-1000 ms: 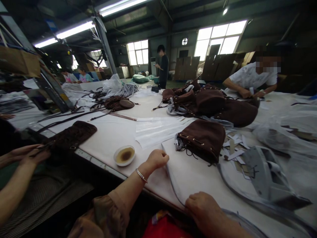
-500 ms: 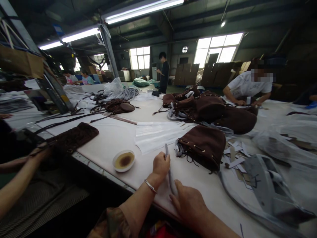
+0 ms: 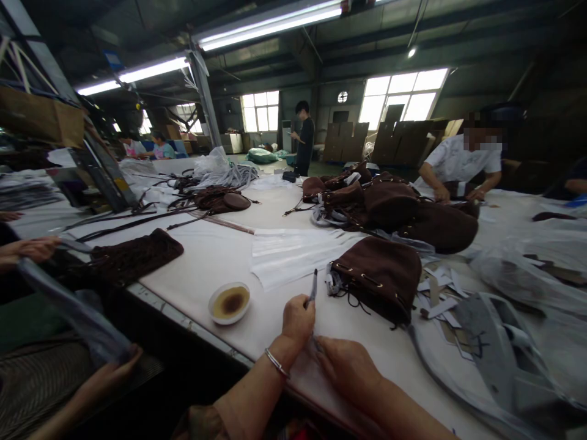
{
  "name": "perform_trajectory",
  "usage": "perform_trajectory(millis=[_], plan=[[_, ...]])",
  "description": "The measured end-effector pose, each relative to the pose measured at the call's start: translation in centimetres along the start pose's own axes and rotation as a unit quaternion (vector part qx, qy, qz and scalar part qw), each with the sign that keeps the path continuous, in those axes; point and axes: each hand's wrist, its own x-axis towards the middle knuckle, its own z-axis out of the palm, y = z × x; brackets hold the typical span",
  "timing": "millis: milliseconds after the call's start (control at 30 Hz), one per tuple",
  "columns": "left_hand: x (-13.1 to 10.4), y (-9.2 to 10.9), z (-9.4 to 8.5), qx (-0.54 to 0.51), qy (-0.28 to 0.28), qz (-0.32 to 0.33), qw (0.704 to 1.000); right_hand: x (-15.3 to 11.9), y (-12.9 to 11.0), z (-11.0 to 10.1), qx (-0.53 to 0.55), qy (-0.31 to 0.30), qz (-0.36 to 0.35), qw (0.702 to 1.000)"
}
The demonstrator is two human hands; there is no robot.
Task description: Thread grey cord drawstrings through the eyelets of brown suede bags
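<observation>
My left hand (image 3: 298, 319), with a bracelet at the wrist, is closed round a thin grey strip (image 3: 313, 286) whose dark tip points up and away. Just below and to the right, my right hand (image 3: 349, 365) has its fingers pressed together at the strip's lower part; how much of it they hold is hidden. A white bowl (image 3: 229, 304) of brownish liquid stands left of my left hand. Beyond my right hand lies a brown drawstring bag (image 3: 378, 275), beside white sheets (image 3: 293, 253).
More brown bags (image 3: 394, 208) are piled behind. A grey tape dispenser (image 3: 509, 348) and paper scraps (image 3: 443, 299) lie at the right. At the left, another person's hands hold a plastic sleeve (image 3: 77, 305) near a dark bag (image 3: 137, 253). A person works across the table.
The strip's tip now looks dark, and less of the strip shows between my hands. My left hand is slightly lower. The person at the left has left the dark bag and holds a plastic sleeve.
</observation>
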Motion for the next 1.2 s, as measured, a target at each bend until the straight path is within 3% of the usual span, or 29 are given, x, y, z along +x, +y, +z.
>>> perform_trajectory(millis=[133,200,267,400,567,633,733,833,933,1067,1200], plan=[[-0.7,1.1,-1.2,0.012,-0.054,0.083,0.995,1.1,3.0,-4.3,-0.064,0.137,-0.02,0.988],[-1.1,1.9,-1.6,0.039,-0.091,0.141,0.985,2.0,4.3,-6.1,-0.129,0.141,-0.042,0.981],[-1.4,2.6,-2.0,0.098,-0.114,0.194,0.969,2.7,5.3,-6.7,-0.156,0.095,-0.055,0.982],[-1.8,2.9,-2.1,0.194,-0.132,0.205,0.95,3.2,5.7,-4.6,-0.081,0.02,-0.003,0.997],[-2.1,2.2,-1.0,0.203,-0.166,0.163,0.951,2.4,5.8,-1.0,0.016,0.042,0.054,0.998],[-2.1,1.9,-0.6,0.201,-0.176,0.156,0.951,1.8,6.3,-0.3,0.103,0.053,0.039,0.993],[-2.0,1.6,-0.4,0.194,-0.191,0.152,0.95,0.9,7.4,-0.2,0.191,0.031,-0.072,0.978],[-1.9,1.5,-0.3,0.187,-0.205,0.156,0.948,0.2,8.3,-0.9,0.172,-0.021,-0.175,0.969],[-1.8,1.5,-0.2,0.182,-0.219,0.161,0.945,0.1,8.5,-1.6,0.112,-0.053,-0.214,0.969],[-1.8,1.7,-0.3,0.174,-0.24,0.172,0.939,0.7,8.3,-1.2,0.065,0.012,-0.191,0.979],[-2.1,1.6,-0.7,0.175,-0.255,0.175,0.935,1.0,8.2,-0.1,0.091,0.057,-0.149,0.983]])
